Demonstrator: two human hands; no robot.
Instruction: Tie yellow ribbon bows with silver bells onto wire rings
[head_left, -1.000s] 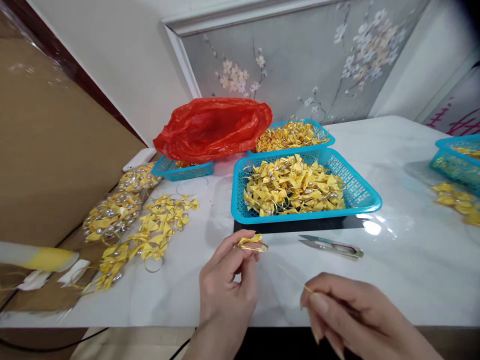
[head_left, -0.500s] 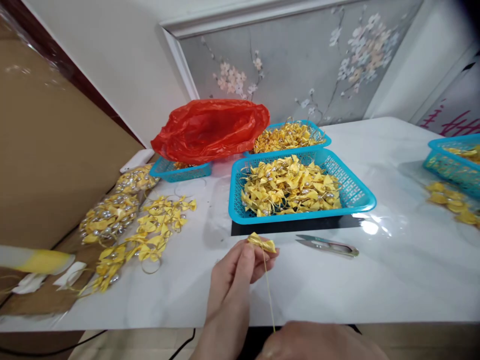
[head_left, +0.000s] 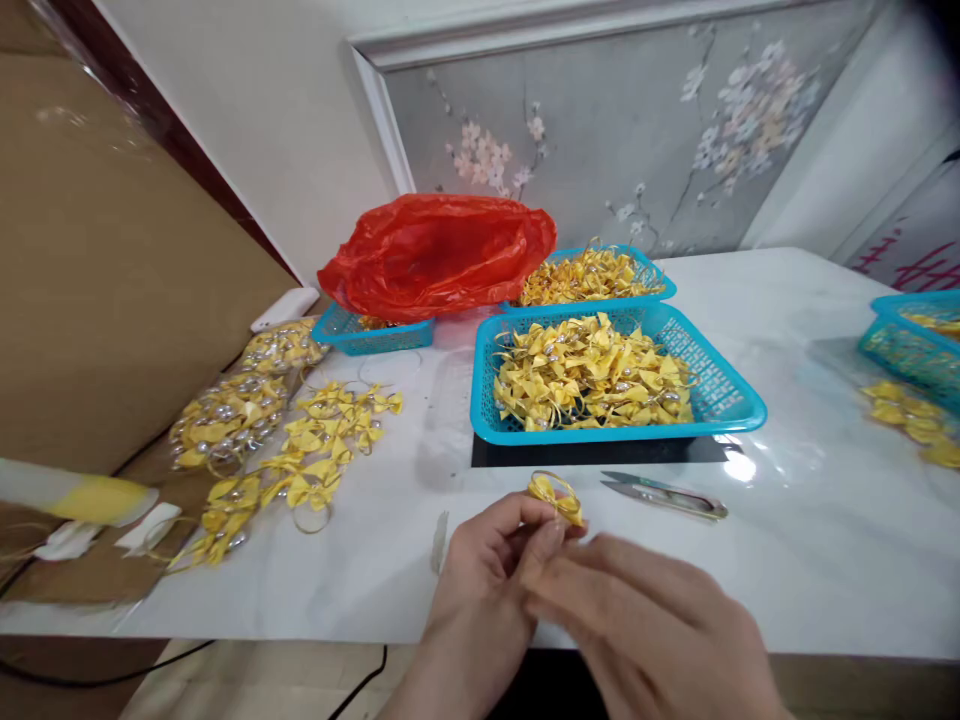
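White glossy table (head_left: pixel 787 540) against a cream wall, with a grey panel of painted blossoms (head_left: pixel 600 130) behind it and a brown board (head_left: pixel 97 300) along the left side.

Four blue baskets in view: a large basket (head_left: pixel 720 385) just beyond the fingertips, heaped with yellow bows; a second basket (head_left: pixel 596 275) behind it, also full; a small basket (head_left: pixel 371 335) half under a red plastic bag (head_left: pixel 439 255); a fourth basket (head_left: pixel 911 340) at the far right edge, with a small heap of bows (head_left: pixel 911 420) in front of it. Loose bows (head_left: pixel 300 470) are spread well left of the fingers. One pair of snips (head_left: pixel 667 493) lies just right of the fingertips, not touched.

Both hands are at the near table edge, close together. Left hand (head_left: pixel 484 570) pinches one yellow bow (head_left: pixel 556 497) with a thin gold ring between thumb and fingertips, closed on it. Right hand (head_left: pixel 645 620) lies against the left, fingers curled toward the bow; whether it grips anything cannot be told.

Bare tabletop lies right of the snips and between the hands and the loose bows.
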